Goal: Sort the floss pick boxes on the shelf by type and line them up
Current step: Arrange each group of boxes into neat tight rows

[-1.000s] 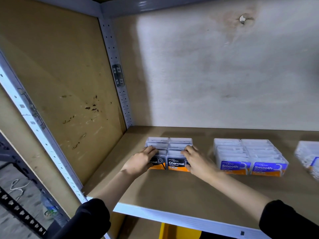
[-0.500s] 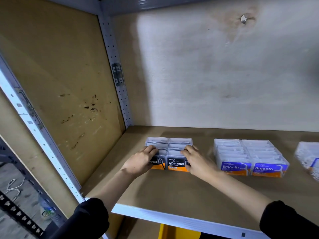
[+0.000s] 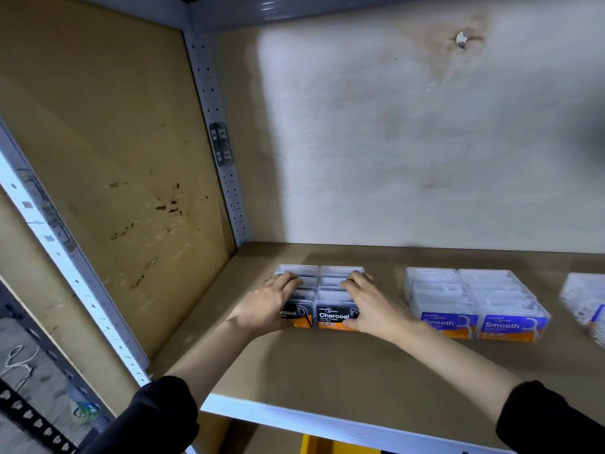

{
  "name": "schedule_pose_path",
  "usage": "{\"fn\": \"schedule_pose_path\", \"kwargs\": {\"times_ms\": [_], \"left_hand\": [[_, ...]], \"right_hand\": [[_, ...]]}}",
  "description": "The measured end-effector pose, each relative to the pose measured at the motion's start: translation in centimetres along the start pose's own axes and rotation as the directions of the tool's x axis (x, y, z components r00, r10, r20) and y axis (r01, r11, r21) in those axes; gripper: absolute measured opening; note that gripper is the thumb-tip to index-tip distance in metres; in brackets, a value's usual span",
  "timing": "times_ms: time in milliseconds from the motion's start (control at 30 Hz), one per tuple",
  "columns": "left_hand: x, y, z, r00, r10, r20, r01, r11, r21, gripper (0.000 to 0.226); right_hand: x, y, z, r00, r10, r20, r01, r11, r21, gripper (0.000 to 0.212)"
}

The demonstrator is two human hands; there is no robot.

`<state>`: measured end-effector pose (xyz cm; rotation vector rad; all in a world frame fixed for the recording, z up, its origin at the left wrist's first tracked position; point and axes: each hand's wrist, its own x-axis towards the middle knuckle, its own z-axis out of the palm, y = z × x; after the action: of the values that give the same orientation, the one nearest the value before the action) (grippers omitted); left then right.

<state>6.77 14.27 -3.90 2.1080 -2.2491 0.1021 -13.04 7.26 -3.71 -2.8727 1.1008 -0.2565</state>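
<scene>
Several clear floss pick boxes with black-and-orange "Charcoal" labels point(image 3: 334, 317) stand in two packed columns on the brown shelf point(image 3: 327, 371), left of centre. My left hand point(image 3: 266, 308) grips the left column, fingers curled over the box tops. My right hand point(image 3: 375, 306) grips the right column, fingers on top and thumb at the front label. To the right, apart from them, stands a block of several boxes with blue-and-orange "Smooth" labels point(image 3: 474, 299), also in two columns.
More clear boxes point(image 3: 586, 299) sit at the right edge, cut off by the frame. A wooden side panel point(image 3: 114, 191) and perforated metal upright point(image 3: 226, 191) close the shelf on the left. The back wall point(image 3: 409, 142) is behind. The shelf's white front edge point(image 3: 294, 417) runs below my forearms.
</scene>
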Motion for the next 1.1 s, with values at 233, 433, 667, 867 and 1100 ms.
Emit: {"fn": "schedule_pose_path", "kwargs": {"times_ms": [233,433,667,867,1100], "left_hand": [[3.1,-0.3,-2.8,0.981,-0.005,0.192,0.01,1.0,-0.023,0.115],[5.4,-0.7,-3.1,0.919,-0.02,0.394,0.033,0.999,-0.026,0.122],[6.5,-1.2,-2.6,0.89,-0.027,0.455,0.05,0.998,-0.038,0.121],[6.7,-1.7,-2.0,0.902,-0.014,0.431,0.056,0.995,-0.085,0.12],[6.8,-2.1,-1.4,0.906,-0.017,0.424,0.072,0.991,-0.116,0.121]], "right_hand": [[3.4,0.4,-1.9,0.99,0.023,0.137,-0.036,0.995,0.093,0.109],[5.1,1.1,-2.6,0.938,0.074,0.339,-0.106,0.992,0.076,0.125],[5.8,1.3,-2.3,0.914,0.08,0.397,-0.132,0.985,0.107,0.121],[5.9,1.4,-2.2,0.917,0.072,0.391,-0.131,0.983,0.127,0.118],[5.8,1.3,-2.2,0.922,0.07,0.382,-0.125,0.984,0.123,0.115]]}}
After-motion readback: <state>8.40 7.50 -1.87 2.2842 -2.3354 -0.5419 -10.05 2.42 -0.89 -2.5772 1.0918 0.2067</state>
